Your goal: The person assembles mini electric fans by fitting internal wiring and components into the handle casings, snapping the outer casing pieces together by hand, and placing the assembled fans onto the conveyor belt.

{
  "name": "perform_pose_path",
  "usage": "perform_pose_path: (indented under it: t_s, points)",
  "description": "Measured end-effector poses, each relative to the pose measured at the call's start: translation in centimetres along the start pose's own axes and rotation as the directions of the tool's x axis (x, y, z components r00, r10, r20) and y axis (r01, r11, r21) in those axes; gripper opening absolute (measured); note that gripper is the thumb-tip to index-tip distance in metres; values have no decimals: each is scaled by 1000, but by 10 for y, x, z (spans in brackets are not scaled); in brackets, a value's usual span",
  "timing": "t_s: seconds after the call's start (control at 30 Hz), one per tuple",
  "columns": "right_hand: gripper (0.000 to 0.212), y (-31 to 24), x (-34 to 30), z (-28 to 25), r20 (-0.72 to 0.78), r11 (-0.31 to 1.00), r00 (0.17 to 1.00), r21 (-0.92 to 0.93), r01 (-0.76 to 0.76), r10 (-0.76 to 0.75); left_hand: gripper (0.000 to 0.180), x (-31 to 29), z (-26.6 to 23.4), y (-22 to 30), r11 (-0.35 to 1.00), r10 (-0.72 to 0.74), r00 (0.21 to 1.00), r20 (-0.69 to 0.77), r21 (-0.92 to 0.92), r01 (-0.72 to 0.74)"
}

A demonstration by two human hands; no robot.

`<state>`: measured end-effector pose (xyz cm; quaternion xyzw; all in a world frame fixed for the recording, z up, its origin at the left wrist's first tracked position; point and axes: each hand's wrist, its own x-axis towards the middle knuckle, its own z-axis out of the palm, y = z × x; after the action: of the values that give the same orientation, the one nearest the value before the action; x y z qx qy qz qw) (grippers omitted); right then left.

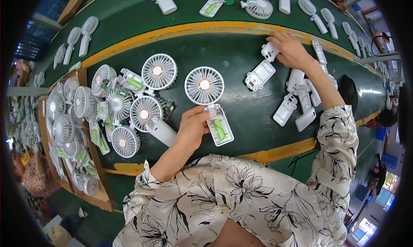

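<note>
My left hand [194, 125] grips a white handheld fan [204, 85] by its opened handle. Inside that handle a green battery [219, 130] shows, and the round fan head points away from me. Out at the far right, my right hand [289, 49] has its fingers closed on a white plastic handle cover [270, 52]. Just nearer than it lies another handle cover [260, 75], inner side up. A loose group of white covers [285, 109] lies on the green table to the right, below my right forearm.
Several fans [144, 113] with bare handles and wires crowd the table at left. Beside them stands a cardboard box [103, 182] full of fans. Beyond a yellow strip [202, 27], a green belt [124, 23] carries spaced-out fans. A dark rounded object [348, 91] sits past my right forearm.
</note>
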<state>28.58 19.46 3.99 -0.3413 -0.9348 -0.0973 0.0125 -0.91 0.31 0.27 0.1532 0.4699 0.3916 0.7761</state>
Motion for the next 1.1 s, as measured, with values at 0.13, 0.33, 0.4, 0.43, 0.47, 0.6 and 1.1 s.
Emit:
perform_pose_path:
  t_s: [0.13,0.33,0.4,0.43,0.47,0.6,1.1]
  points:
    - [46,-13,-12,-14,-37,996,995,0,-90,90,27,3,4,0,999,-22,1000,-14,37,23]
    - [54,-133,-31,-65,-25,773,906,531,-347,423,27,1,3,-3,998,-9,999,-53,58,12]
    - [66,-179,-45,-77,33,753,921,564,-338,388,26,-2,5,-2,1000,-12,999,-46,28,13]
    - [68,-198,-49,-78,-32,757,924,585,-292,381,23,-3,7,-2,1000,-5,998,-55,-1,5]
    - [68,-212,-50,-86,66,730,923,592,-341,378,20,-2,8,-2,999,3,998,-67,-31,-6]
    - [63,-237,-43,-78,98,724,910,573,-383,404,30,2,3,-6,996,9,1000,6,-85,-9]
    - [47,-240,-10,-53,30,786,911,495,-371,412,41,0,2,-5,986,-10,999,49,-165,18]
